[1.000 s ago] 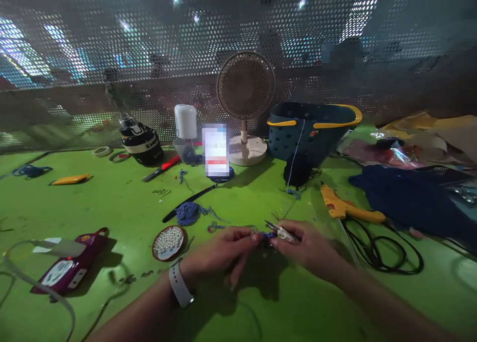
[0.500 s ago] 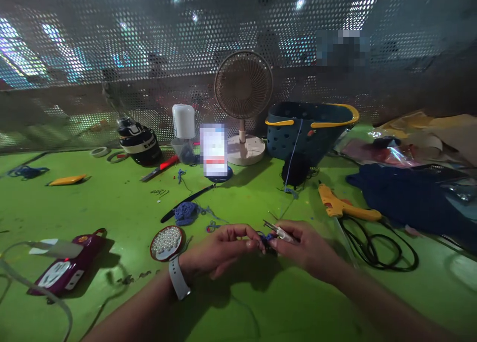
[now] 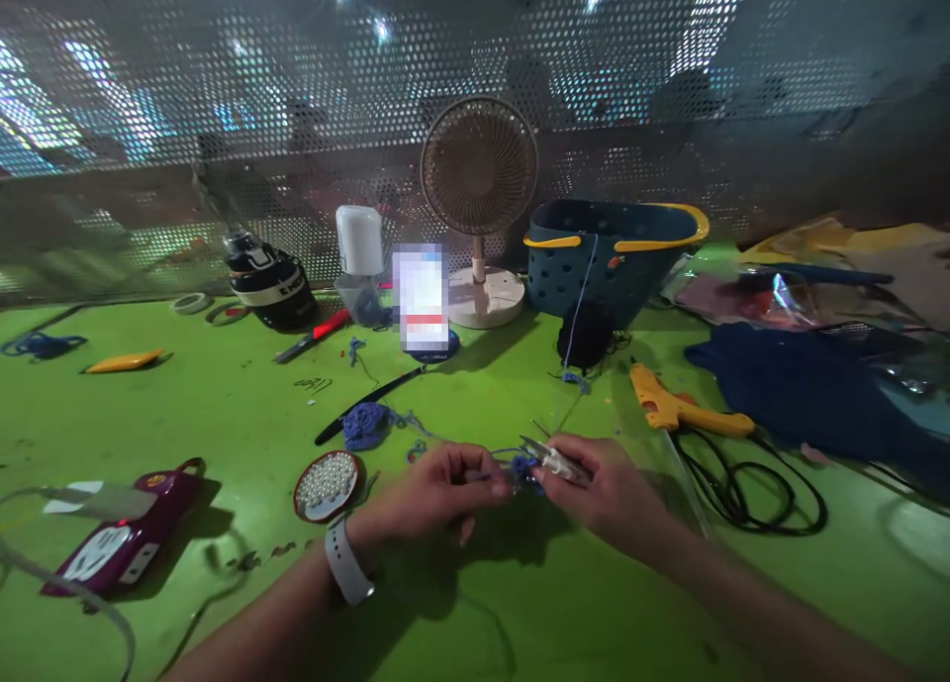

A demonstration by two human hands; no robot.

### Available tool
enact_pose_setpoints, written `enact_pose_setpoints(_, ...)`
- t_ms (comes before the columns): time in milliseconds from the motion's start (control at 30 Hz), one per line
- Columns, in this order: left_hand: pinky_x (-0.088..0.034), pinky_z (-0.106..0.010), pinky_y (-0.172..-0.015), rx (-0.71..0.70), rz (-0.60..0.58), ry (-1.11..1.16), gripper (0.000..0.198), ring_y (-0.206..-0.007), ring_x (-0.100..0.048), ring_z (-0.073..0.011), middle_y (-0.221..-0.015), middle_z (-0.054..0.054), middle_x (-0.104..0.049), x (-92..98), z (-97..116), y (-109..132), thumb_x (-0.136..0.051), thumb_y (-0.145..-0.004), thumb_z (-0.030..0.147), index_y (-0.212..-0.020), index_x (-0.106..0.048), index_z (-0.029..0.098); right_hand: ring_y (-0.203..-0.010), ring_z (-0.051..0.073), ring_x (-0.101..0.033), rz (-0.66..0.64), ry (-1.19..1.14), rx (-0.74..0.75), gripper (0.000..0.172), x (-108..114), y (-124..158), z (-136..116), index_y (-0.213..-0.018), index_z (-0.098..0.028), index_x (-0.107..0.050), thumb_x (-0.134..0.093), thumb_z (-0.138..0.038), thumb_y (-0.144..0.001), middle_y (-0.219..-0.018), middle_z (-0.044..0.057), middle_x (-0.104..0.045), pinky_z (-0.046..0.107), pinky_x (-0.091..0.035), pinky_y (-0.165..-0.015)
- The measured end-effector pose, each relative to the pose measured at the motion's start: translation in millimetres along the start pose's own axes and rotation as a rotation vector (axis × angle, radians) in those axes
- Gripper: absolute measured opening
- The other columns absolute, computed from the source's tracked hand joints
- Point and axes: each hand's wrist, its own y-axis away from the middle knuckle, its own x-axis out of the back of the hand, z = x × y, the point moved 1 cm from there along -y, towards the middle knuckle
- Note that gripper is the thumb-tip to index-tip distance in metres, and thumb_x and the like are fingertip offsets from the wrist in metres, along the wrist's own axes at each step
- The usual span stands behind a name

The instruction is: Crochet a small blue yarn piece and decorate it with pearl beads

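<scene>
Right of the bead dish (image 3: 320, 513), the right hand (image 3: 601, 476) grips a white-handled tool (image 3: 558, 462) and a blue yarn piece (image 3: 523, 468). Beside it, the left hand's (image 3: 461, 489) fingertips blur; I can't tell whether they grasp anything.

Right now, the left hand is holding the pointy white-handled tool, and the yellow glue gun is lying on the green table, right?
Not quite: the head view shows the right hand holding the pointy white-handled tool, not the left hand. The yellow glue gun is indeed lying on the green table.
</scene>
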Motion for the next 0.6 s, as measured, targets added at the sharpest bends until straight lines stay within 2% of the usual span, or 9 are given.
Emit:
enact_pose_setpoints(100, -0.031, -0.014, -0.034, 0.052, -0.122, 0.074, 0.022, -0.034, -0.045, -0.0023, -0.051, 0.007, -0.056, 2.0, 1.5, 2.2, -0.072, -0.077, 0.034, -0.078, -0.064, 0.014, -0.049, 0.01, -0.036, 0.028, 0.06, 0.037, 0.02, 0.6, -0.9, 0.9, -0.063, -0.021, -0.049, -0.057, -0.023, -0.081, -0.053, -0.006, -0.042, 0.024, -0.026, -0.047)
enact_pose_setpoints(167, -0.027, -0.014, -0.032, 0.06, -0.149, 0.136, 0.023, -0.033, -0.043, -0.0012, -0.051, 0.006, -0.057, 1.7, 3.2, 3.6, -0.074, -0.075, 0.033, -0.077, -0.065, 0.012, -0.05, 0.01, -0.038, 0.045, 0.057, 0.023, 0.02, 1.2, -2.2, 3.2, -0.063, -0.021, -0.049, -0.056, -0.025, -0.082, -0.054, -0.005, -0.044, 0.024, -0.027, -0.048)
enact_pose_setpoints(267, -0.024, -0.014, -0.031, 0.027, -0.127, 0.228, 0.024, -0.032, -0.042, -0.0004, -0.055, 0.006, -0.06, 0.5, 4.2, 3.4, -0.077, -0.072, 0.033, -0.073, -0.065, 0.012, -0.051, 0.011, -0.039, 0.032, 0.02, -0.036, 0.023, 1.3, -4.2, 5.0, -0.064, -0.02, -0.052, -0.057, -0.031, -0.084, -0.056, -0.004, -0.046, 0.024, -0.028, -0.048)
enact_pose_setpoints(367, -0.022, -0.015, -0.031, -0.002, -0.081, 0.269, 0.023, -0.032, -0.039, -0.0008, -0.05, 0.007, -0.056, 1.0, 3.0, 0.6, -0.077, -0.072, 0.033, -0.071, -0.064, 0.013, -0.052, 0.011, -0.042, -0.011, -0.036, -0.115, 0.018, 2.7, -5.5, -0.5, -0.073, -0.019, -0.059, -0.061, -0.034, -0.082, -0.059, -0.003, -0.051, 0.024, -0.03, -0.047)
enact_pose_setpoints(467, -0.018, -0.016, -0.033, -0.004, -0.017, 0.3, 0.024, -0.032, -0.033, -0.0014, -0.043, 0.008, -0.049, 3.2, 1.1, -3.4, -0.075, -0.074, 0.034, -0.072, -0.064, 0.013, -0.053, 0.009, -0.043, -0.023, -0.221, -0.195, 0.022, 7.8, -5.5, -7.9, -0.084, -0.019, -0.06, -0.065, -0.039, -0.08, -0.064, -0.003, -0.053, 0.021, -0.031, -0.046)
enact_pose_setpoints(533, -0.016, -0.017, -0.034, -0.013, 0.02, 0.321, 0.025, -0.032, -0.032, -0.0014, -0.043, 0.008, -0.048, 5.1, 0.0, -5.7, -0.075, -0.074, 0.035, -0.071, -0.064, 0.013, -0.045, 0.007, -0.034, -0.073, -0.405, -0.276, 0.028, 10.8, -4.1, -8.8, -0.086, -0.019, -0.059, -0.062, -0.047, -0.082, -0.057, -0.007, -0.045, 0.019, -0.026, -0.041)
enact_pose_setpoints(600, -0.016, -0.018, -0.034, -0.025, 0.044, 0.338, 0.026, -0.032, -0.031, -0.0013, -0.043, 0.007, -0.048, 6.8, -1.1, -7.4, -0.076, -0.073, 0.035, -0.07, -0.063, 0.013, -0.037, 0.005, -0.021, -0.209, -0.585, -0.396, 0.034, 10.8, -1.5, -5.6, -0.086, -0.019, -0.059, -0.056, -0.053, -0.086, -0.049, -0.011, -0.033, 0.019, -0.017, -0.035)
